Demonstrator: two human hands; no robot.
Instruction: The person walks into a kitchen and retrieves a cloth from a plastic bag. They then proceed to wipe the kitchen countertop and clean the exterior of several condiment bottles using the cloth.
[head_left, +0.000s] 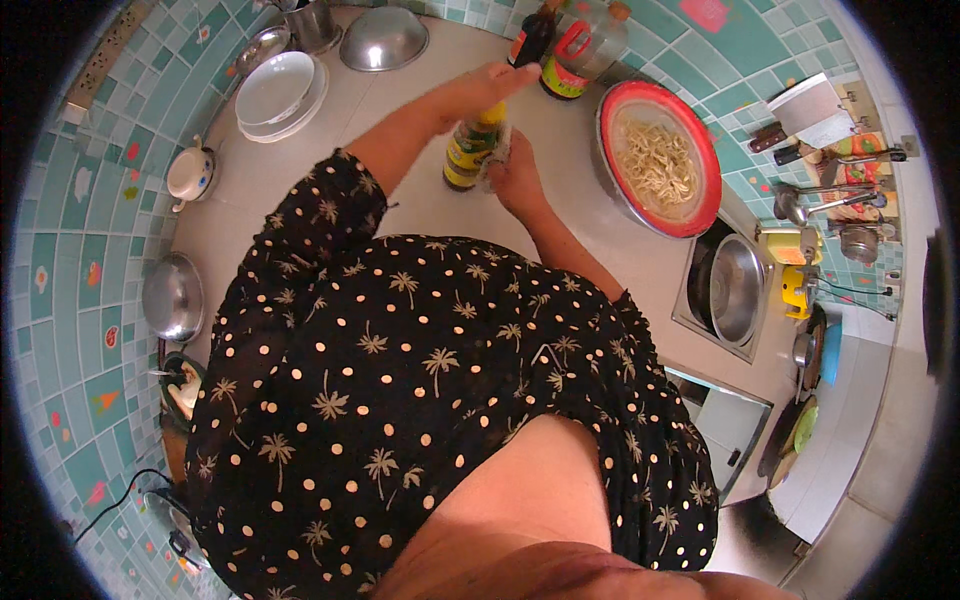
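Note:
A bottle (465, 154) with a yellow cap and a yellow and green label stands, slightly tilted in view, on the pale countertop (409, 187). Over its cap lies my left hand (487, 88), fingers stretched to the right; whether it grips the cap is hidden. My right hand (519, 172) is at the bottle's right side, closed on a crumpled whitish cloth or wrap (498, 159) that touches the bottle. To the right, a red-rimmed basin (705, 172) holds pale noodle-like strands (656, 161).
A dark sauce bottle (534, 37) and a large clear jug (589, 52) stand behind. White bowls (277, 88), metal bowls (384, 39) and a patterned cup (191, 174) are at left. A metal pan (736, 289) sits at right; a cleaver (810, 109) and ladles hang on the wall.

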